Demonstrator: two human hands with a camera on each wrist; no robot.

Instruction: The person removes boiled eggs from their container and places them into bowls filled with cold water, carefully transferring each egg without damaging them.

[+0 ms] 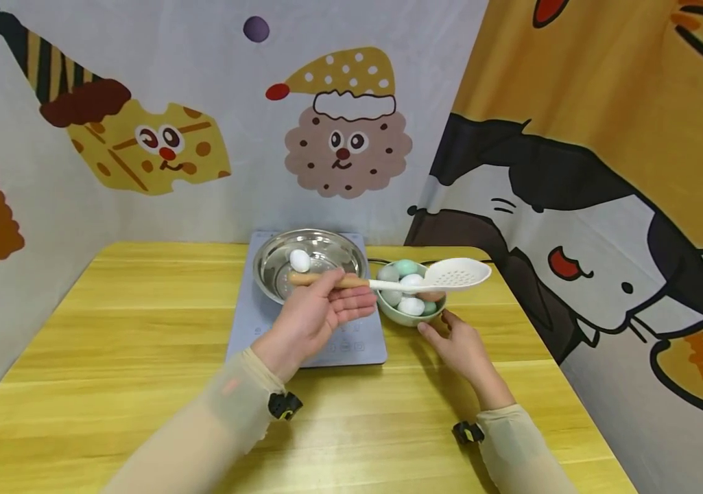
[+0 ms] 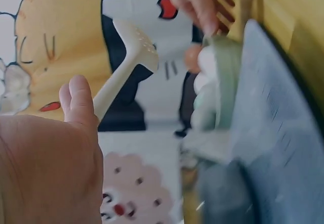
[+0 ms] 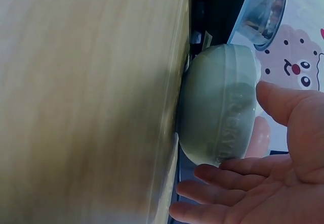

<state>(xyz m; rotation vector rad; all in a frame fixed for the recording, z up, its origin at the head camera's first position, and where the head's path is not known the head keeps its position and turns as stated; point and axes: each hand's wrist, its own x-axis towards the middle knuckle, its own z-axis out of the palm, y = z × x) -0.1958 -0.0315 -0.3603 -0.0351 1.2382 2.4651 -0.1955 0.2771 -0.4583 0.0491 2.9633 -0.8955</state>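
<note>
My left hand point(image 1: 311, 319) holds a white slotted spoon point(image 1: 456, 274) by its wooden handle point(image 1: 351, 282), the thumb over the handle and the palm turned up. The spoon's head hangs beyond the pale green bowl point(image 3: 223, 107). In that bowl lie several white, greenish and brown eggs point(image 1: 411, 307). My right hand point(image 1: 459, 343) is at the bowl's near right side, thumb by the rim and fingers extended against the wall. One white egg point(image 1: 300, 261) sits in the steel pan point(image 1: 265, 288), behind the left hand.
The pan stands on a grey induction cooktop point(image 1: 240, 329) on the wooden table point(image 1: 160, 357). Behind the bowl runs a black cable point(image 1: 378, 261). A cartoon-printed curtain point(image 1: 203, 213) hangs along the back and right side.
</note>
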